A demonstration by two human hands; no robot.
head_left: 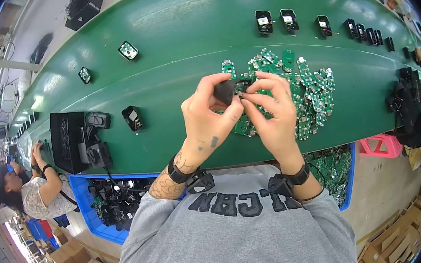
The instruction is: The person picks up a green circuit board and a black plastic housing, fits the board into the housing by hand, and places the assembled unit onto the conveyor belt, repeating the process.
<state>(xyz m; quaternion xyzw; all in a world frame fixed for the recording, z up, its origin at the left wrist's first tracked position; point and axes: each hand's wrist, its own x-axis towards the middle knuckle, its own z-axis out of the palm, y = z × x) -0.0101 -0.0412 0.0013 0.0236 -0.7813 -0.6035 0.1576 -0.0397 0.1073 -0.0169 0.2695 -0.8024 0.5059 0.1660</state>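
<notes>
My left hand (pixel 203 112) grips a small black plastic housing (pixel 223 91) between thumb and fingers, tilted above the green work table (pixel 176 65). Close against it, my right hand (pixel 275 115) has its thumb and fingers pinched at the housing's open right side. Something small and partly green shows between the fingertips there, too covered to name. Behind and beside both hands spreads a heap of green circuit boards (pixel 318 94). One single board (pixel 228 68) lies just beyond the left fingertips.
Black housings with boards or white parts (pixel 289 20) line the table's far side. Left stand another housing (pixel 132 118) and a black box (pixel 67 141). Blue bins (pixel 100 229) hold parts below the table edge. A co-worker (pixel 40 190) sits left; another's hand (pixel 419 55) is far right.
</notes>
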